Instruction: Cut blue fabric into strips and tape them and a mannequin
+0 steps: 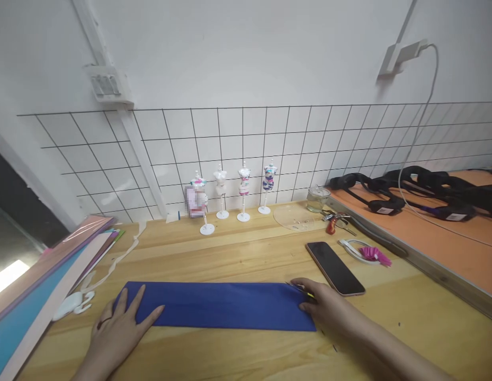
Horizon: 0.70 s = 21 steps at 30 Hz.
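Observation:
A long blue strip of folded fabric or paper (225,307) lies flat on the wooden table in front of me. My left hand (121,323) rests on its left end with the fingers spread. At the right end, my right hand (323,301) is closed around a small dark tool with a yellow part (305,291); a thin pointed tip shows beyond the fingers by the strip's upper edge. Most of this tool is hidden in the hand, so its exact kind does not show.
Small white mannequins (244,188) stand along the wall grid. On the right lie a phone (335,267), a coiled white cable (359,251), keys (337,222) and a glass jar (318,198). Stacked coloured sheets (51,275) and a white hooked object (71,305) are at the left.

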{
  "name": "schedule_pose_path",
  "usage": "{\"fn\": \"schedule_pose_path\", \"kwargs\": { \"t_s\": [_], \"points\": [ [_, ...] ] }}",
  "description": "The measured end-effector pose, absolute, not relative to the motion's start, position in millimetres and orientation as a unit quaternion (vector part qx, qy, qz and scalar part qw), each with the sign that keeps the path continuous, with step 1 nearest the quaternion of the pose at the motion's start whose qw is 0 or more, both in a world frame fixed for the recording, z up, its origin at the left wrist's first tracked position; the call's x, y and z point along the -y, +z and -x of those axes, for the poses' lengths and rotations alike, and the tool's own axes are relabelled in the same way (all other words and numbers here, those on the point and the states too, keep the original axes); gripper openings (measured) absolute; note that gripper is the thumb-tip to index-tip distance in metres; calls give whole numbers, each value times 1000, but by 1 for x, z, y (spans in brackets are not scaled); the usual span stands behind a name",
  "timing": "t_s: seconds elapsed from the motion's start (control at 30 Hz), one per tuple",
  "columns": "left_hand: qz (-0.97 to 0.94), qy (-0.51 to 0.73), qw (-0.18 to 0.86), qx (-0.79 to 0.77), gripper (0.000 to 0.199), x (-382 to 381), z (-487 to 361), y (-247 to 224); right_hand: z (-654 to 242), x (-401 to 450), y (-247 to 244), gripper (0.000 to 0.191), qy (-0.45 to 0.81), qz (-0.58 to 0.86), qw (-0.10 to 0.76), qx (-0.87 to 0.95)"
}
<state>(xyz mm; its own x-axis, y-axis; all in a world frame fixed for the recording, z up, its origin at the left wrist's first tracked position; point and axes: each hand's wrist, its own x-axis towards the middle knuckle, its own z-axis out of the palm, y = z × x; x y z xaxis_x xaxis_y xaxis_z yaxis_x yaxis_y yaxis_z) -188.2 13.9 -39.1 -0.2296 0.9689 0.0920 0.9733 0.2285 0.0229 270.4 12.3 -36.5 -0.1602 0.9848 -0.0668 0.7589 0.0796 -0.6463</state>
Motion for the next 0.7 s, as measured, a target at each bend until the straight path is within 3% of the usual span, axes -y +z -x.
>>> {"fn": "schedule_pose_path", "kwargs": {
  "t_s": [0.13, 0.43, 0.6, 0.7],
  "points": [
    [600, -38, 15, 799, 73, -4, 190, -32, -281, -25, -31, 47, 241, 620, 177, 725],
    [657, -139, 3, 741, 46, 2, 245, -35, -297, -31, -52, 45, 169, 617, 207, 740],
    [664, -183, 0, 725, 42, -5, 256, -47, -293, -17, -58, 25, 140, 561, 231, 783],
    [666, -207, -4, 717, 43, -7, 263, -52, -289, -11, -55, 26, 167, 534, 210, 802]
  ]
}}
